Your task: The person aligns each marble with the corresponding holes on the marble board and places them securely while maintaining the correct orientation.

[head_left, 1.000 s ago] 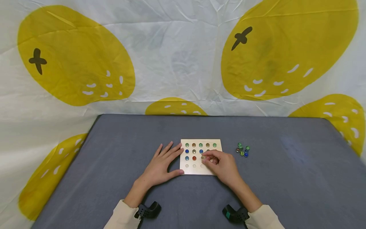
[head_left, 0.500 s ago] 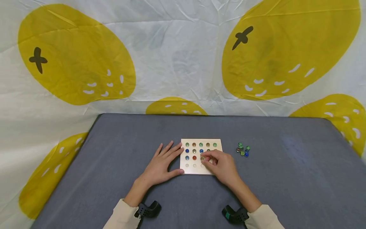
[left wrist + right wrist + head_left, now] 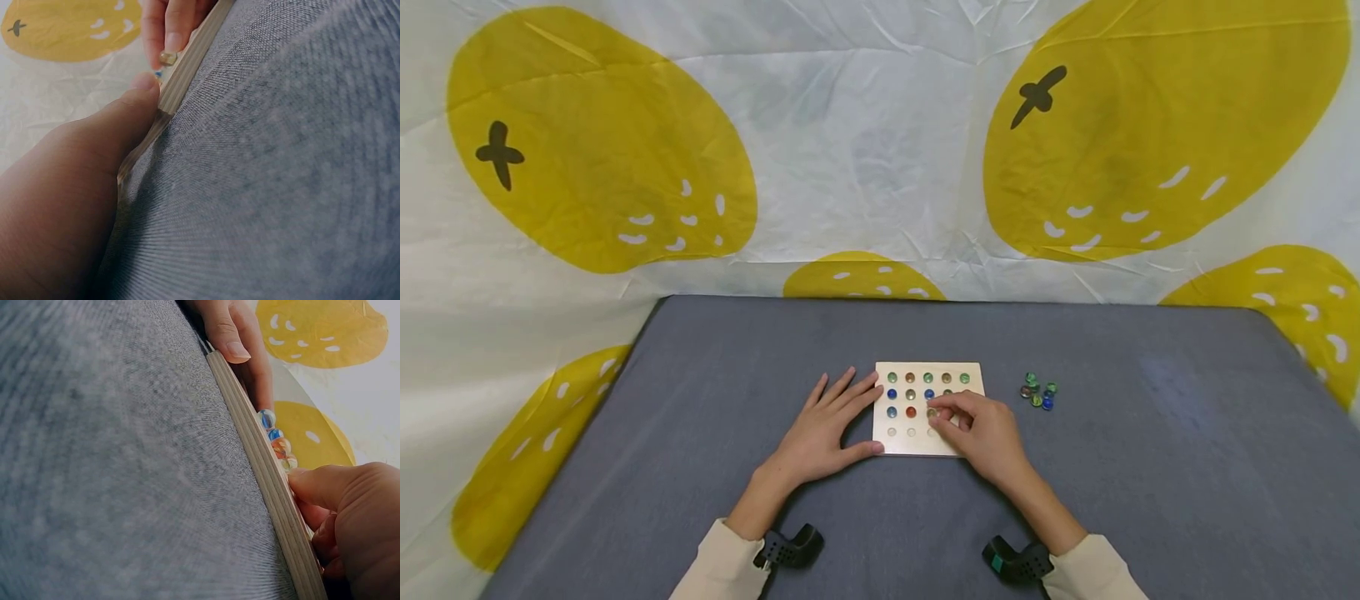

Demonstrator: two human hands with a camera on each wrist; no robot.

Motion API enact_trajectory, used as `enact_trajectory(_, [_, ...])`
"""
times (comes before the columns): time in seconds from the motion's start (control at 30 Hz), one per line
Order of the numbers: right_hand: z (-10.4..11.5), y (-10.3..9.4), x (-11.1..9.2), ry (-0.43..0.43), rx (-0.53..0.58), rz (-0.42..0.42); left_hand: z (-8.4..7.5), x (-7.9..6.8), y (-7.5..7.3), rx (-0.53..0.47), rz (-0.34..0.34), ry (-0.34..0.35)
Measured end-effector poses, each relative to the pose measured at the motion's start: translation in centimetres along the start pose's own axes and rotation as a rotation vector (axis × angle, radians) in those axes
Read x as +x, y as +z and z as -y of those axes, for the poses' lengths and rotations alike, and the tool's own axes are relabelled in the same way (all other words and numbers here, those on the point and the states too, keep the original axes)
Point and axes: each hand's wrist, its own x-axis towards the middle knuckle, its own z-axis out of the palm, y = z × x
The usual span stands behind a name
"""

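In the head view, a pale wooden board (image 3: 901,446) with rows of round hollows lies at the middle of the table. Glass marbles fill the hollows seen in its upper rows, among them a red marble (image 3: 911,412) and a blue marble (image 3: 892,394). My left hand (image 3: 823,437) is spread flat, with fingertips and thumb at the board's left edge. Thumb and index finger of my right hand (image 3: 981,433) pinch a yellowish clear marble (image 3: 168,58), right at the third row beside the red one. This hand hides the board's lower right part.
Several loose green, blue and brownish marbles (image 3: 1048,403) lie in a cluster right of the board. A grey cloth covers the table (image 3: 1150,467). Behind it hangs a white curtain (image 3: 865,125) with yellow fruit prints. Each wrist carries a black device (image 3: 793,547).
Both hands stay almost where they were, the right still pinching the marble at the third row. The whole head view has shifted slightly.
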Motion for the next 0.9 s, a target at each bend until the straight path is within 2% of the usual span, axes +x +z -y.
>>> enact_trajectory(0.37, [0.0,-0.2,-0.2,-0.003,0.024,0.006,0.2,0.0,0.4,0.007,-0.015,0.011])
enact_trajectory(0.57, [0.1,-0.6,-0.3,0.003,0.088,0.037,0.3,0.0,0.4,0.011,-0.012,0.007])
enact_trajectory(0.77, [0.0,-2.6,0.0,0.005,0.136,0.047,0.2,0.0,0.2,0.004,-0.009,0.005])
enact_trajectory(0.9, [-0.5,-4.7,0.1,0.025,0.108,0.035,0.0,0.1,0.1,-0.009,-0.009,0.003])
